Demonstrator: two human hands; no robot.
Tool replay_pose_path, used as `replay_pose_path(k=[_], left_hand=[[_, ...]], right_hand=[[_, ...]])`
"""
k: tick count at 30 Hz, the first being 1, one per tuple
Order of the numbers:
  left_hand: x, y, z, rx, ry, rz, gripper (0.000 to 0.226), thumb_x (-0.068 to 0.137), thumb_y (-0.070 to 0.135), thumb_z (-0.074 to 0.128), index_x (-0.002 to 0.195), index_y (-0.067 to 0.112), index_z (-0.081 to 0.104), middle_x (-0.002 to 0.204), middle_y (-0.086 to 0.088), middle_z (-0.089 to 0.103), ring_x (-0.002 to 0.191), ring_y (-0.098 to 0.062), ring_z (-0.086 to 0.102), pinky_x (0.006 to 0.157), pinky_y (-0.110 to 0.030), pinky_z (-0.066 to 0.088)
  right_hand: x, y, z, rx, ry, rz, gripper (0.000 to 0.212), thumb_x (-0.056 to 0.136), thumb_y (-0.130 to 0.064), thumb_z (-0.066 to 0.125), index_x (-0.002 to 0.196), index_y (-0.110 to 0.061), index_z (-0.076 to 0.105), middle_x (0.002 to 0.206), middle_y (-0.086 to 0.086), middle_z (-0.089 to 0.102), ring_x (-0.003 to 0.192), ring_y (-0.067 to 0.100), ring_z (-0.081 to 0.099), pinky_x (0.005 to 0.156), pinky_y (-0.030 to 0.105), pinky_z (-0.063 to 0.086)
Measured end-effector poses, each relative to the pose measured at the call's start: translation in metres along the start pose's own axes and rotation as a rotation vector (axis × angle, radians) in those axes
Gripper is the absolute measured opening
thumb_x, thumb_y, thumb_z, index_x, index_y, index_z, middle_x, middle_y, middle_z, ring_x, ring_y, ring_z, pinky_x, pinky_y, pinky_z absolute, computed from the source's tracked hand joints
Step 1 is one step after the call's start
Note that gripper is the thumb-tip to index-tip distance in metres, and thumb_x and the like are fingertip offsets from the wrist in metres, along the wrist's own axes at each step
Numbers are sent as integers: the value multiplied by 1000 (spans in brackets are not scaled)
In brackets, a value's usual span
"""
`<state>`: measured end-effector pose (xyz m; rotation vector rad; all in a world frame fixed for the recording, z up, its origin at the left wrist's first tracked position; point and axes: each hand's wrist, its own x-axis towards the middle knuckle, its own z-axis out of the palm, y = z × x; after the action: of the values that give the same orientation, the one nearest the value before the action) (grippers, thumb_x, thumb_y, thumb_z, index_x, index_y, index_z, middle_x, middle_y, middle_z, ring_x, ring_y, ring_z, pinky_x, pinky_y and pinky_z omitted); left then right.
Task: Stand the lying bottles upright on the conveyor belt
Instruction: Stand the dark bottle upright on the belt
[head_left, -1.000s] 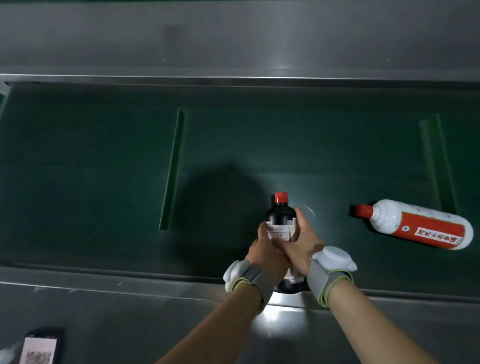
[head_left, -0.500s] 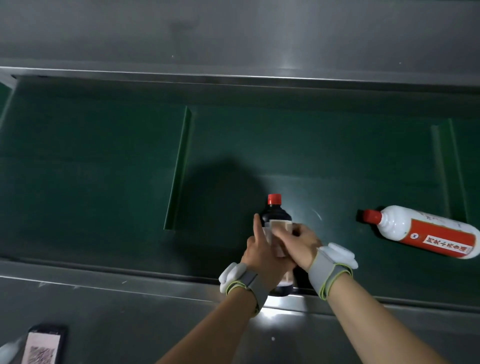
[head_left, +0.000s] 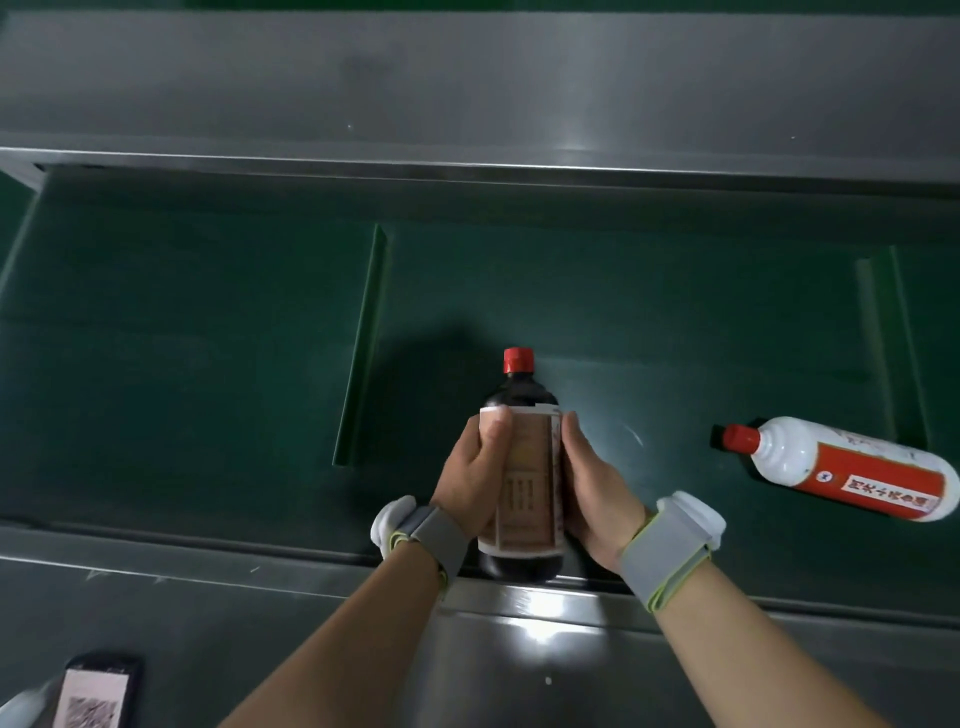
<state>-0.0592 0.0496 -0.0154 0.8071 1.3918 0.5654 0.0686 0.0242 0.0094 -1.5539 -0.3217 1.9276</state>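
Observation:
A dark bottle (head_left: 524, 395) with a red cap and a pale label stands near the front edge of the green conveyor belt (head_left: 208, 338). My left hand (head_left: 470, 478) grips its left side with the thumb on the label. Against its right side my right hand (head_left: 597, 493) presses flat. Both wrists wear grey bands with white pods. To the right, a white bottle (head_left: 841, 475) with a red label and red cap lies on its side on the belt, neck pointing left.
Raised green cleats cross the belt, one (head_left: 361, 348) left of the dark bottle, another (head_left: 893, 343) at the right. A steel rail (head_left: 467, 166) runs along the far side, a steel ledge (head_left: 208, 597) along the near side. A phone (head_left: 96, 693) lies bottom left.
The hands have shifted from overlapping on the front of the dark bottle to one on each side, so the label now shows. The bottle stays upright.

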Motion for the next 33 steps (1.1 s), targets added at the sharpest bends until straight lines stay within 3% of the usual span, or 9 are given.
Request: replay_pose_path(k=[3,5,8,11,15,20,24,27,33], left_hand=[[2,7,-6,-53,2,-54,72,79,76,35,98,16,69,96,-17,73,93,-31,70,81,-41,58],[2,9,-10,-86,-36,-54,74,76,80,36,95,18,72,92,-12,75,90,-24,72,73,-32,58],[6,10,-15,-96,-101,73,64,70,63,68,108,11,63,99,-7,74,93,-22,70,78,-34,55],[8,18,-25,-59,-120,185,67,52,38,88,108,16,59,97,0,73,92,-17,68,81,-34,52],[12,34,-37,141,-57,321,71,52,41,88,115,31,56,103,3,69,101,-21,65,90,-39,51],[12,58,-49,431,45,404,54,60,53,69,112,48,53,102,16,67,92,2,61,77,-7,44],[19,70,-49,499,58,466,47,73,47,63,119,41,58,120,9,61,106,-11,58,92,-25,47],[30,79,-52,526,71,459,48,73,48,62,120,42,58,124,8,59,109,-14,58,96,-34,48],[56,98,-64,615,81,464,56,70,51,59,124,41,56,126,8,58,111,-14,58,95,-28,45]], right_hand=[[0,-8,-1,-174,-60,-178,51,91,-44,48,130,-12,53,120,12,66,111,25,63,92,30,51],[3,-16,-3,-348,-74,-285,46,85,-37,66,123,-12,57,111,3,70,103,19,66,81,17,50],[7,-27,1,-483,-81,-361,57,68,-14,84,117,-22,56,99,-4,72,94,15,68,76,20,53],[12,-38,12,-816,-29,-486,89,51,-38,84,126,-50,36,109,-13,64,96,12,63,84,26,49],[20,-46,23,-975,27,-552,91,46,-57,69,126,-60,25,98,-16,62,91,21,66,77,32,52],[34,-42,42,-1019,113,-593,92,54,-47,67,132,-51,19,113,-12,64,98,25,64,82,38,53],[48,-41,51,-843,186,-624,77,59,-27,73,117,-56,33,96,-25,59,94,16,64,80,37,55],[60,-48,56,-821,207,-634,81,59,-26,74,120,-56,31,97,-17,60,92,21,65,75,32,54],[82,-63,67,-904,277,-646,84,62,-31,75,125,-51,24,102,-3,67,87,31,66,68,35,52]])
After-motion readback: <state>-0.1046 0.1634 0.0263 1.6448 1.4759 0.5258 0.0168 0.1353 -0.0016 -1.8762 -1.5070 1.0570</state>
